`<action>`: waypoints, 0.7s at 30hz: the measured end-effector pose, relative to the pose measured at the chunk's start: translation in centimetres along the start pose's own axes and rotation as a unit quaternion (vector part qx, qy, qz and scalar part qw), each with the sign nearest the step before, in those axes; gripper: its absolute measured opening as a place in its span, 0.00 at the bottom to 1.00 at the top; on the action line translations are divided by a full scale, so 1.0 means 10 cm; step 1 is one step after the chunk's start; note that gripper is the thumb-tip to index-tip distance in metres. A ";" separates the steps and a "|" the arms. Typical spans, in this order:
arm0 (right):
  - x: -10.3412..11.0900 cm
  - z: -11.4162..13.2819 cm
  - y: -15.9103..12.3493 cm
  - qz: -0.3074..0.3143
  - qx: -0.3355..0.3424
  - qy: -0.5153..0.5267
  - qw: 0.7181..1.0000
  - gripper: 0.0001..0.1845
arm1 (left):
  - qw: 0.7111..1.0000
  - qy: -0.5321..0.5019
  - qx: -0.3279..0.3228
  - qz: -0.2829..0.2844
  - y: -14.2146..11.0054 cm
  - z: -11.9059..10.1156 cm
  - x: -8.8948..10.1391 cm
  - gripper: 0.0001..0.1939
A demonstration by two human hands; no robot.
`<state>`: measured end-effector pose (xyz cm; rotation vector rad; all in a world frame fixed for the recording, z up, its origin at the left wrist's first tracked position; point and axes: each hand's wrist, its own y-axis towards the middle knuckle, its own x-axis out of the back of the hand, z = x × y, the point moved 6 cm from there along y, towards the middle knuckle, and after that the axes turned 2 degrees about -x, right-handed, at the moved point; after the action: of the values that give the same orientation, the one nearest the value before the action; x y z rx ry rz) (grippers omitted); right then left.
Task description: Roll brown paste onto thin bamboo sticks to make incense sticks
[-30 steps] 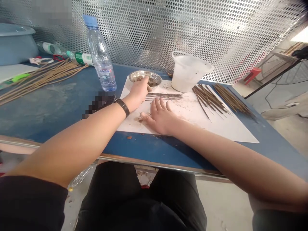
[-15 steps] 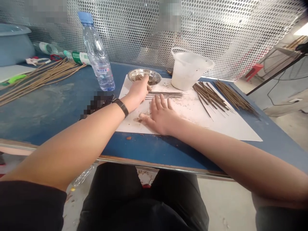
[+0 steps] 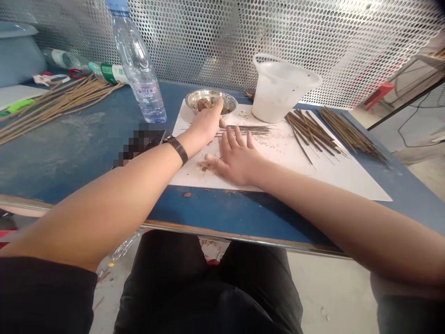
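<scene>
My left hand (image 3: 205, 124) reaches over the rim of a steel bowl (image 3: 210, 95) holding lumps of brown paste (image 3: 205, 105). Its fingertips rest at the paste, and the grip is hidden by the hand's back. My right hand (image 3: 236, 157) lies flat on a white paper sheet (image 3: 313, 178), fingers spread. Its fingertips reach a row of thin dark rods (image 3: 252, 131). Smears of brown paste (image 3: 205, 166) lie by its thumb. Two heaps of brown sticks (image 3: 309, 132) (image 3: 352, 132) lie on the paper's right side and beyond it.
A white plastic tub (image 3: 283, 90) stands behind the paper on the blue table (image 3: 69, 171). A water bottle (image 3: 137, 65) stands left of the bowl, near a blurred dark object (image 3: 139, 146). Long sticks (image 3: 52, 109) and a blue basin (image 3: 15, 53) lie left, before a perforated metal screen (image 3: 208, 37).
My right hand has slid forward on the paper, its fingertips now reaching the thin rods. My left hand sits slightly farther over the bowl. The whole view has tilted a little.
</scene>
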<state>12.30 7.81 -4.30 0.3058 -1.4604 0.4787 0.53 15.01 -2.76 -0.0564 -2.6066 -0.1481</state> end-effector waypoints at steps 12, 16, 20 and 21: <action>-0.02 0.04 -0.26 -0.002 -0.046 -0.030 0.998 0.68 | 0.994 -0.087 0.045 -0.040 -0.05 -0.01 0.02 0.38; 0.00 -0.06 -0.02 0.004 -0.048 -0.017 0.999 0.67 | 0.994 -0.084 0.059 -0.039 -0.06 -0.04 0.02 0.37; 0.04 -0.12 0.10 0.018 -0.039 -0.013 0.999 0.67 | 0.992 -0.091 0.081 -0.033 -0.09 -0.08 0.04 0.37; 0.06 -0.10 0.06 0.012 -0.028 -0.016 0.999 0.67 | 0.992 -0.091 0.083 -0.033 -0.10 -0.08 0.04 0.37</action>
<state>12.85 8.90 -3.84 0.2520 -1.5078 0.4527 0.52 13.96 -1.92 0.0797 -2.7946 0.0525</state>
